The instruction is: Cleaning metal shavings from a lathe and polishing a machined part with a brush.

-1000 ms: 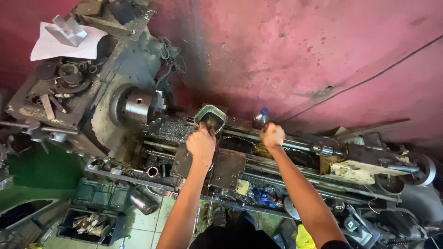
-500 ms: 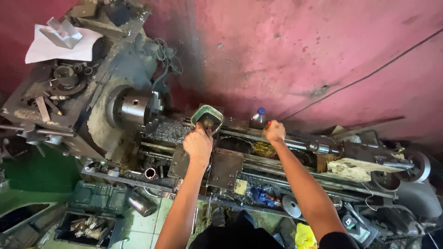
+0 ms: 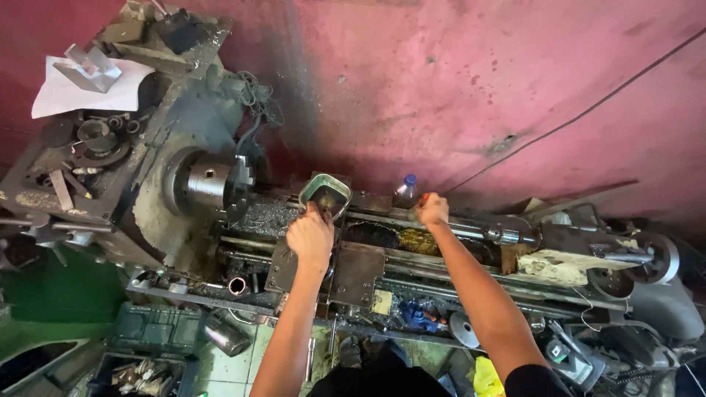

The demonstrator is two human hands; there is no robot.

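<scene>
- The left hand (image 3: pixel 310 237) was closed over the near rim of a small rectangular metal tin (image 3: pixel 326 195), fingers curled on its edge, so the hand had a grip on it.
- The tin sat at the back of the lathe (image 3: pixel 368 272), just right of the chuck (image 3: pixel 209 184) and close under the pink wall (image 3: pixel 456 88).
- Its open mouth faced up and slightly toward the camera, showing a dark inside; its long axis ran from the person toward the wall, leaning a little to the right.
- The right hand (image 3: pixel 432 211) was bunched in a fist around a small object with a red tip; what it was could not be told.
- Just left of that fist stood a dark plastic bottle (image 3: pixel 405 192) with a blue cap, upright, neck pointing up; whether the fist touched it could not be told.
- The two hands were well apart, both forearms reaching over the greasy bed, whose long axis ran left to right.
- A sheet of white paper (image 3: pixel 81 90) with a metal bracket on it lay on the headstock at far left.
</scene>
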